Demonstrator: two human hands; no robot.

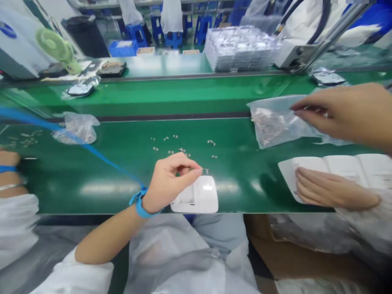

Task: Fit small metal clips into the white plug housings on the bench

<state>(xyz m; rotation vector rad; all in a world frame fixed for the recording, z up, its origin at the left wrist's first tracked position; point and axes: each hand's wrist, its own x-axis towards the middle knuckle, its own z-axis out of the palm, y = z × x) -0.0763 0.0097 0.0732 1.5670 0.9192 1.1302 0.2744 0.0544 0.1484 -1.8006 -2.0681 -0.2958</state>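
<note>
My left hand (173, 179), with a blue strap around its wrist, is closed in a pinch. At its fingertips sticks out a small thin metal piece (206, 170). Directly below lies a white plastic cover (210, 196), rounded at the corners, close to the table's front edge; the hand hides part of it. Several small metal pieces (180, 150) are scattered on the green table just beyond my fingers, with a few more to the right (212, 142). My right hand is outside the picture.
At the right, one person's hand (346, 110) pinches over a clear bag (269, 122) of small parts; another hand (333, 190) rests on white covers (343, 163). A co-worker's hand (7, 161) and another bag (78, 126) are left. Stacked clear trays (241, 47) stand behind.
</note>
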